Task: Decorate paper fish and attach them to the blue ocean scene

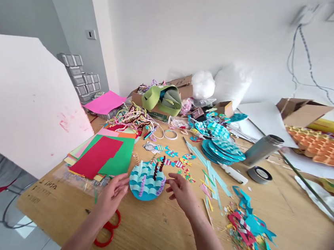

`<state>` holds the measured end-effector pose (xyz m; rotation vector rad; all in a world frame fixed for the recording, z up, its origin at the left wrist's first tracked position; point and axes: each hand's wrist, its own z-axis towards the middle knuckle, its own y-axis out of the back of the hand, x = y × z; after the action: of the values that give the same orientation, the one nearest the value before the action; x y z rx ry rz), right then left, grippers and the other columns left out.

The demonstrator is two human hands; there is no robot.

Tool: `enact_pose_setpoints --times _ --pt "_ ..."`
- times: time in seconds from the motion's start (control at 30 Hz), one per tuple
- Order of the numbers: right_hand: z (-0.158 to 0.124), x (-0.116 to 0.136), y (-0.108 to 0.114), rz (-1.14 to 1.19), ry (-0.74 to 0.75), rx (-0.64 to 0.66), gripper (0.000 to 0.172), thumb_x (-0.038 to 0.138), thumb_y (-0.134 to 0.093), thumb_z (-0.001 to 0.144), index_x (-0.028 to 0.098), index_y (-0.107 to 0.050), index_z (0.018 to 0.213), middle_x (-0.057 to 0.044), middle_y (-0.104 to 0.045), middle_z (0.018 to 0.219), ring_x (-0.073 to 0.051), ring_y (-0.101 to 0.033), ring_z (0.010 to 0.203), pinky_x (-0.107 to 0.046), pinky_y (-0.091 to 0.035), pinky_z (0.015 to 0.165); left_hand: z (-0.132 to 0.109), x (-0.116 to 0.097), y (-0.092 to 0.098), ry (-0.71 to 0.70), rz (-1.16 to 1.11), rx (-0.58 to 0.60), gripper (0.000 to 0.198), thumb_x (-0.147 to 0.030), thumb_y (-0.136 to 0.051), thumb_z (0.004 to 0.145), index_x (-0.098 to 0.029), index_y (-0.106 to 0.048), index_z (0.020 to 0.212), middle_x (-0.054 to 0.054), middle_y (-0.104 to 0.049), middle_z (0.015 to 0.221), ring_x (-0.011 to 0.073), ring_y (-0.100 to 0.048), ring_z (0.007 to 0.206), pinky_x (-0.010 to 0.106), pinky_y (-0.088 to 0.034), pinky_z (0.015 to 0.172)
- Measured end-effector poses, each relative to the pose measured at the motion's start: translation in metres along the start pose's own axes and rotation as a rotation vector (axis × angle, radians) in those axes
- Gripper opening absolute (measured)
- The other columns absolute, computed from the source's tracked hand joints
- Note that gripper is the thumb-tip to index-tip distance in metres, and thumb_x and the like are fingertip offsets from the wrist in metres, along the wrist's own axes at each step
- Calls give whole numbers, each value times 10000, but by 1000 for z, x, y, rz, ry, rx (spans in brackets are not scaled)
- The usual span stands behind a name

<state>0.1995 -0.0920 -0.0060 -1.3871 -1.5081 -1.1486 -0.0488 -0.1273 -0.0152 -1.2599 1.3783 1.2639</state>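
A round blue paper craft [146, 181] with woven wave strips and upright pipe-cleaner pieces lies on the wooden table [156, 231] in front of me. My left hand [114, 193] hovers at its left edge, fingers spread and empty. My right hand [181, 191] is at its right edge, fingers apart, holding nothing. Red-handled scissors [108, 228] lie under my left wrist. Small paper fish [172, 154] are scattered just beyond the craft.
Stacked coloured paper sheets [104, 156] lie left. A pile of blue woven discs [222, 148], a steel bottle [262, 149], a tape roll [259, 174] and paper scraps [248, 227] are right. Cardboard boxes [164, 97] line the back wall. A white board [23, 98] stands left.
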Motion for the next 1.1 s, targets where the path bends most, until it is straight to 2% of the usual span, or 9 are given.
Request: enact_pose_setpoints --times 0.1,0.2,0.37,0.57,0.8,0.97,1.1 --pt "3 4 5 90 47 -37 241 248 -595 731 154 -585 953 -53 -674 861 -138 -654 665 -252 -544 555 4 -7 -4 -26 -16 2 595 -488 -628 753 -139 -504 1220 177 -611 1247 283 -604 1134 410 -514 941" --pt "4 9 12 169 85 -39 311 285 -681 666 154 -602 937 -48 -674 877 -149 -668 689 -305 -573 676 9 -18 -12 -74 -7 43 555 -479 -591 794 -141 -499 1224 177 -595 1269 273 -585 1164 418 -491 973" --pt "8 12 23 267 115 -52 400 327 -775 573 163 -625 906 -53 -690 918 -187 -680 753 -349 -577 746 14 -34 -29 -112 -7 72 525 -456 -608 784 -137 -516 1190 190 -600 1257 283 -579 1170 446 -470 990" --pt "14 6 31 340 89 -85 378 260 -782 522 173 -634 858 -33 -706 826 -185 -672 743 -324 -560 755 14 -30 -42 -131 -22 102 492 -434 -601 790 -135 -526 1174 192 -577 1285 258 -571 1181 419 -462 997" --pt "26 5 37 398 61 -77 313 230 -753 525 187 -666 822 -34 -723 816 -187 -672 693 -314 -560 680 17 -27 -47 -114 -30 134 498 -425 -592 798 -139 -497 1195 195 -551 1312 253 -571 1177 424 -449 1006" --pt "39 5 42 424 73 -57 329 209 -767 508 158 -685 822 -68 -730 839 -211 -686 750 -336 -563 725 18 -25 -47 -100 -70 101 581 -435 -616 774 -148 -448 1250 207 -549 1306 264 -591 1147 428 -470 976" --pt "63 11 53 422 99 -137 241 175 -752 527 160 -664 750 -57 -717 771 -211 -683 726 -339 -567 706 21 -20 -46 -92 -91 55 576 -443 -617 774 -159 -450 1247 200 -574 1270 278 -601 1131 429 -499 930"
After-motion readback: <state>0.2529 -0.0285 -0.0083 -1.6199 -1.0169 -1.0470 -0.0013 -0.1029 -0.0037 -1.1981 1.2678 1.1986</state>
